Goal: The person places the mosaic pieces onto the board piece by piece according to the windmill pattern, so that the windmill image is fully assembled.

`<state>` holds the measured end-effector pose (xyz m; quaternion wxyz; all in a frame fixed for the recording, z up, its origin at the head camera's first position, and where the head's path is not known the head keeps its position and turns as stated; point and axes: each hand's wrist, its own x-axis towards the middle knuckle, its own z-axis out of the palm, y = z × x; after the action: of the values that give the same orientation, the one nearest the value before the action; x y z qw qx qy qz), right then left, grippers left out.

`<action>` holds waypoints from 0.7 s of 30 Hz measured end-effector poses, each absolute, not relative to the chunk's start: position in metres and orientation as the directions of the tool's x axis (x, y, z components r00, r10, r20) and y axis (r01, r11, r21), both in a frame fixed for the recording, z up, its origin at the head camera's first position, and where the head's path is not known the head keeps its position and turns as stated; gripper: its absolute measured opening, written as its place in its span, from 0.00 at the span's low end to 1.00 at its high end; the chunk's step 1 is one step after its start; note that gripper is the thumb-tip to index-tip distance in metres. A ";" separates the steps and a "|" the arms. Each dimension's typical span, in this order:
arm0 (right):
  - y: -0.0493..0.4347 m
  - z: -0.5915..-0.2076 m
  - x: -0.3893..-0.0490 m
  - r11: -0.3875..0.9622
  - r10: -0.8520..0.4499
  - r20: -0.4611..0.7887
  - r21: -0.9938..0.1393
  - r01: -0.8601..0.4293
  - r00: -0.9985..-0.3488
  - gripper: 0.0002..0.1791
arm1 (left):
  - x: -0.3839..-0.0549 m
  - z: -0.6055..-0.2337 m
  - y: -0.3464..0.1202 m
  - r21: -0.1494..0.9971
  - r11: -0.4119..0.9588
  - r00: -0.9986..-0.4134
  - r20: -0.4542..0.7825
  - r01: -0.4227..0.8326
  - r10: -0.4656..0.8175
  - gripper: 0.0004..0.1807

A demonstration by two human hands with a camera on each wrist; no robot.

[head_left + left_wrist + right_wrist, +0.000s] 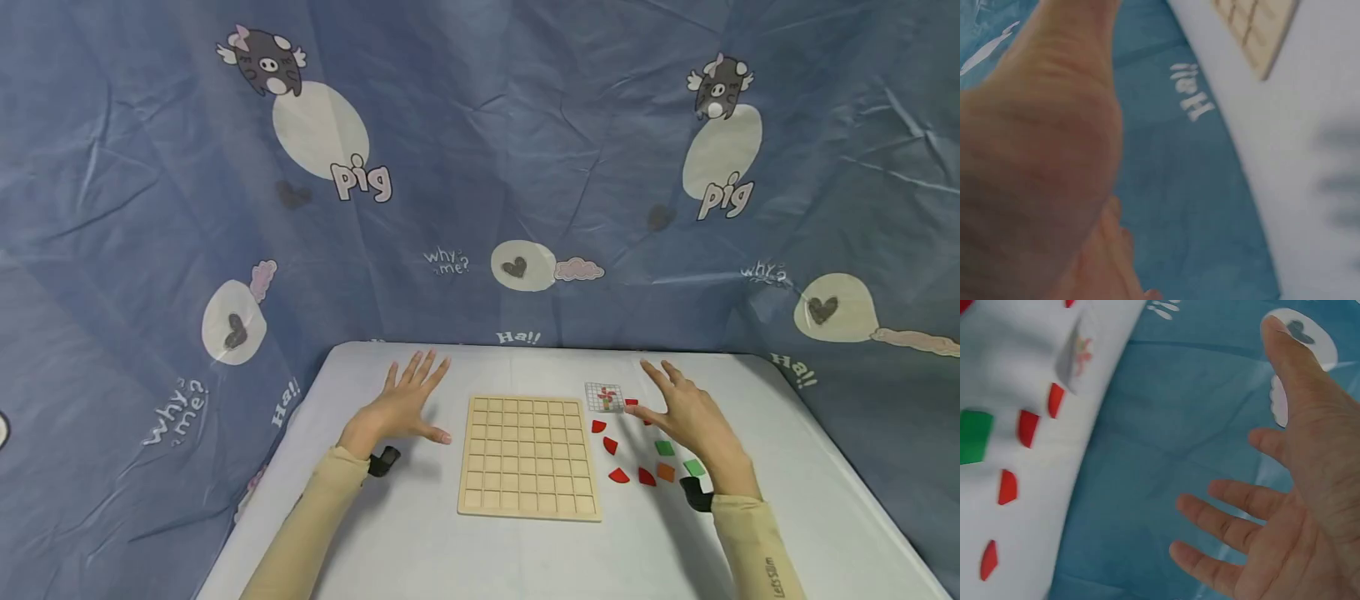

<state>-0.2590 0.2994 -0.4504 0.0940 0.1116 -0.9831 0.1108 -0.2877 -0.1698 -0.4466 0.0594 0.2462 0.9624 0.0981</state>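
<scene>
Fingers spread and holding nothing, my left hand (401, 408) hovers to the left of a wooden grid board (529, 457). My right hand (693, 421) hangs above the table's right side, its fingers apart and nothing in them; the right wrist view also shows this hand (1291, 506) with spread fingers. Near and below it lie several red quarter-round pieces (618, 476), green squares (664, 448) and an orange square (666, 472). A small card (604, 397) with a gridded red and green picture lies beyond the board's right edge, close to my right thumb.
A white table (540, 558) carries the board and pieces. Blue printed cloth (465, 125) hangs behind it and down both sides. Dark wrist cameras (384, 461) sit at both wrists. Part of the board (1260, 37) shows in the left wrist view.
</scene>
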 end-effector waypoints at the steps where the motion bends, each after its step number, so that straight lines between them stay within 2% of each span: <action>1: 0.300 -0.453 -0.259 0.949 -0.200 0.202 -0.204 -0.241 -0.959 0.50 | -0.286 -0.452 -0.170 0.236 0.849 -0.861 -0.082 0.473 0.503 0.70; 7: 0.299 -0.474 -0.257 0.948 -0.206 0.155 -0.215 -0.236 -0.966 0.51 | -0.276 -0.482 -0.168 0.318 0.783 -0.793 -0.133 0.534 0.595 0.69; 15: 0.296 -0.500 -0.251 0.935 -0.209 0.134 -0.262 -0.238 -0.969 0.49 | -0.267 -0.517 -0.162 0.378 0.759 -0.763 -0.179 0.530 0.621 0.73; 21: 0.289 -0.517 -0.248 0.934 -0.206 0.107 -0.274 -0.229 -0.973 0.46 | -0.265 -0.530 -0.156 0.424 0.733 -0.742 -0.184 0.532 0.644 0.75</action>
<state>-0.2481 0.2891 -0.5166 0.0383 0.1107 -0.9827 0.1437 -0.2647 -0.1563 -0.5300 0.1612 0.3207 0.9169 0.1747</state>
